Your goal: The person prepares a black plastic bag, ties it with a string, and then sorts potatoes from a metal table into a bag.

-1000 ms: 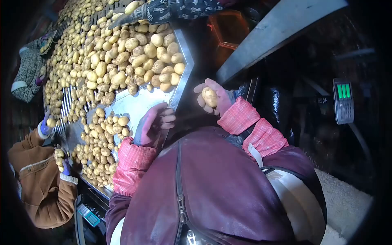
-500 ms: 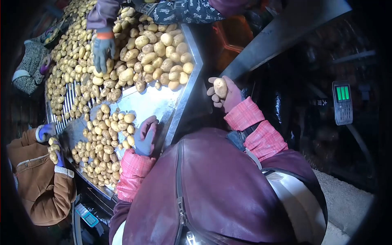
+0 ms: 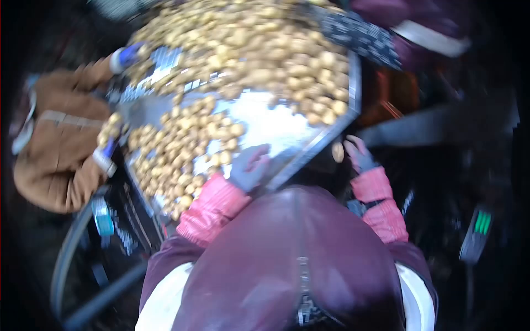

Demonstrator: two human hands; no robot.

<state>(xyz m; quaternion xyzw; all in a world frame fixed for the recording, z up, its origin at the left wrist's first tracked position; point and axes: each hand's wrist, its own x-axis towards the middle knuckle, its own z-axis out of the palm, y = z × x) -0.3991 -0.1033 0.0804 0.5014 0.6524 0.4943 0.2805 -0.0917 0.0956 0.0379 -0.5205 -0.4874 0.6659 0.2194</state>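
Dropping past the tray's (image 3: pixel 276 124) right edge, right hand (image 3: pixel 360 156) still clasps 1 potato (image 3: pixel 338 151); left hand (image 3: pixel 249 166) lies open, empty, on its near edge.

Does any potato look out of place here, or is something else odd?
One potato sits off the table, past its right edge, by the right hand; the blur hides whether the hand holds it. The other potatoes lie on the table.
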